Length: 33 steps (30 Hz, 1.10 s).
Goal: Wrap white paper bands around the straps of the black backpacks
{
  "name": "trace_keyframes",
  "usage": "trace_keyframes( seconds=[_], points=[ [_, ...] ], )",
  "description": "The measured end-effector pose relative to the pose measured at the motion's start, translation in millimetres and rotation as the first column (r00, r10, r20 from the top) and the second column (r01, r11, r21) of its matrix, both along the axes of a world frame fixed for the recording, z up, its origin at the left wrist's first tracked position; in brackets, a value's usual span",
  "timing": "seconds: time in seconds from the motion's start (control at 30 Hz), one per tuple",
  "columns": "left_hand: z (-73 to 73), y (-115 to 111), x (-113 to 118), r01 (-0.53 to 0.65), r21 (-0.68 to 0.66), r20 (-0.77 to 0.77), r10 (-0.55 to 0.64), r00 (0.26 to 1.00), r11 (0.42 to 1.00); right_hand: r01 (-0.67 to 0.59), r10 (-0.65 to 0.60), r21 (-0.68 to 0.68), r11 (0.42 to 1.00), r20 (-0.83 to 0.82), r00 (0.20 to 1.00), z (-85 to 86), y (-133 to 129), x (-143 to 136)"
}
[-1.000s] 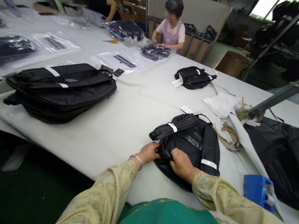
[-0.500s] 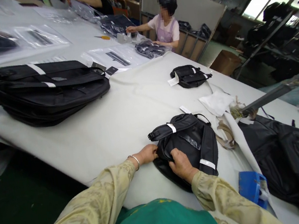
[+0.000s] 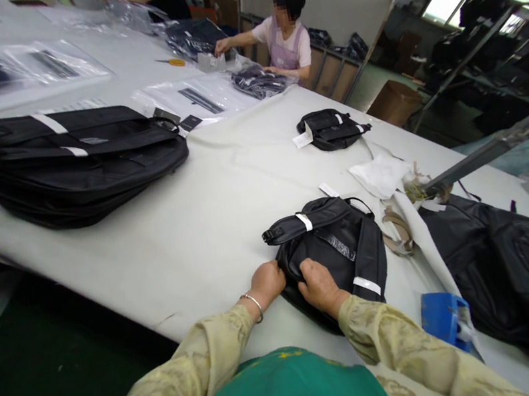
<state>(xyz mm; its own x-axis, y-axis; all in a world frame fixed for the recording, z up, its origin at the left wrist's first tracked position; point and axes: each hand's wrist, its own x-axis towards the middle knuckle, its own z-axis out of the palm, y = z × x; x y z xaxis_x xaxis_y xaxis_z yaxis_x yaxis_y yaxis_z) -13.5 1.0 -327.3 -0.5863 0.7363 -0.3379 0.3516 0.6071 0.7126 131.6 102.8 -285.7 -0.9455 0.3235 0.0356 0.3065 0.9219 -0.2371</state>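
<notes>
A black backpack (image 3: 336, 260) lies on the white table (image 3: 164, 262) in front of me, its straps facing up with white bands round them. My left hand (image 3: 267, 281) is closed on the backpack's left edge; its fingertips are partly hidden by the fabric. With curled fingers, my right hand (image 3: 318, 283) grips the lower middle of the same backpack, right of my left hand. A white tag (image 3: 328, 190) sticks out beyond the top of the bag.
Stacked black backpacks (image 3: 81, 164) lie at the left, a smaller black bag (image 3: 334, 129) farther back. At the right are a blue dispenser (image 3: 444, 320), a metal bar (image 3: 484, 151) and large black bags (image 3: 520, 270). A person (image 3: 285, 35) works across the table.
My left hand has shifted slightly along the backpack's edge, its wrist lower and turned. My right hand keeps its grip. The whole view has moved a little.
</notes>
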Motion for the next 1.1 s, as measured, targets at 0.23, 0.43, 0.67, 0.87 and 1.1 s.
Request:
trace_keyframes(
  seconds=[0.23,0.43,0.67,0.87,1.1],
  points=[
    [12.0,7,6,-0.246,-0.018,0.438,0.229,0.869,0.969,0.027,-0.032,0.091,0.995,0.045,0.998,-10.8,-16,2],
    [18.8,20,12,-0.343,-0.026,0.28,0.336,0.899,0.939,0.03,-0.039,0.077,0.997,0.121,0.992,-15.3,-39,14],
    [2.5,15,13,-0.229,-0.021,0.084,0.23,0.97,0.973,0.207,-0.209,0.027,0.978,0.137,0.968,-34.6,-65,98],
    [3.1,16,11,-0.136,-0.069,-0.045,0.133,0.99,0.988,0.286,-0.279,-0.052,0.957,0.116,0.953,-54.4,-73,156],
    [13.3,7,4,-0.111,-0.137,-0.149,0.09,0.985,0.984,0.223,-0.223,-0.031,0.974,-0.001,0.975,-77.1,-78,194]
  ],
)
